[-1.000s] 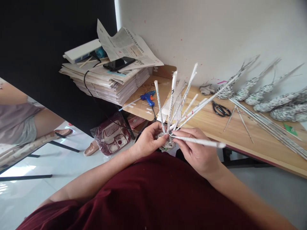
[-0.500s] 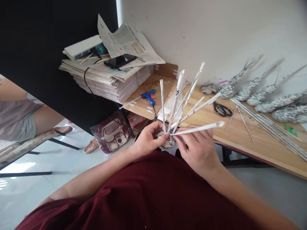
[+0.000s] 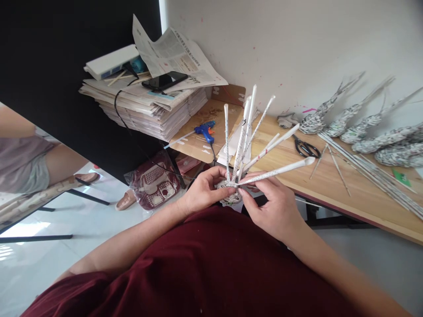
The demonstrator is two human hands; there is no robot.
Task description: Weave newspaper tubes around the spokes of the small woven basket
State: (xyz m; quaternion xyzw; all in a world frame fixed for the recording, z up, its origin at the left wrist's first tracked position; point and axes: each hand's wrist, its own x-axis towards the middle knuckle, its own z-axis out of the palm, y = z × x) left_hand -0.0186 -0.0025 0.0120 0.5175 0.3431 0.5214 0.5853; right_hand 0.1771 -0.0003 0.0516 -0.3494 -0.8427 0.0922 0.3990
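My left hand [image 3: 209, 189] is closed round the near left side of a small woven newspaper piece [image 3: 230, 199], its thumb pressed on the rim. Several rolled paper tubes [image 3: 243, 136] fan up and outward from that piece. At its right side, my right hand [image 3: 277, 207] pinches with thumb and fingers near the base of the lowest rolled paper tube [image 3: 280, 171], which slants out to the right above the knuckles. The fingers hide part of the weave and the tube's lower end. The piece is held just in front of my body, by the table's edge.
A wooden table [image 3: 284, 154] carries black-handled scissors [image 3: 306, 147], loose thin paper sticks [image 3: 370, 169] and several woven paper pieces [image 3: 313, 121]. A blue glue gun [image 3: 205, 130] lies on cardboard, beside stacked newspapers [image 3: 148, 110] topped by a phone [image 3: 165, 81]. Another person [image 3: 24, 158] sits at left.
The upright tubes have shifted: one in the middle now stands closer to vertical. My right hand's fingers have moved slightly at the base of the low tube. My left hand keeps its hold.
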